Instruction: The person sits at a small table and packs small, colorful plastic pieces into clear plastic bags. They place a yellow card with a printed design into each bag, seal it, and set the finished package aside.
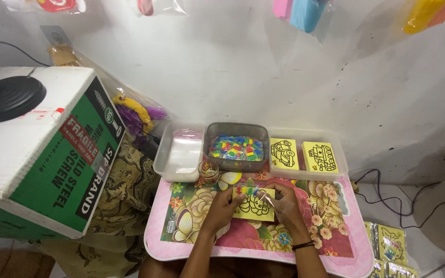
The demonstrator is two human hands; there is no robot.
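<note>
On the pink floral lap table [336,242], you hold a yellow picture card [254,205] between both hands.

Beyond it, three trays line the wall: a clear one of bags [180,154], a grey one of coloured packets [236,145], another with two yellow cards [305,156]. Your card lies crosswise, long axis left to right; your left hand [224,206] pinches its left edge, your right hand [284,205] grips the right, a strip of coloured packets [247,191] along its top.

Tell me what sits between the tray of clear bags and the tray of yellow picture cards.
In the head view, a grey tub of multicoloured pieces sits between the tray of clear bags and the tray of yellow picture cards, its sides close against both.
</note>
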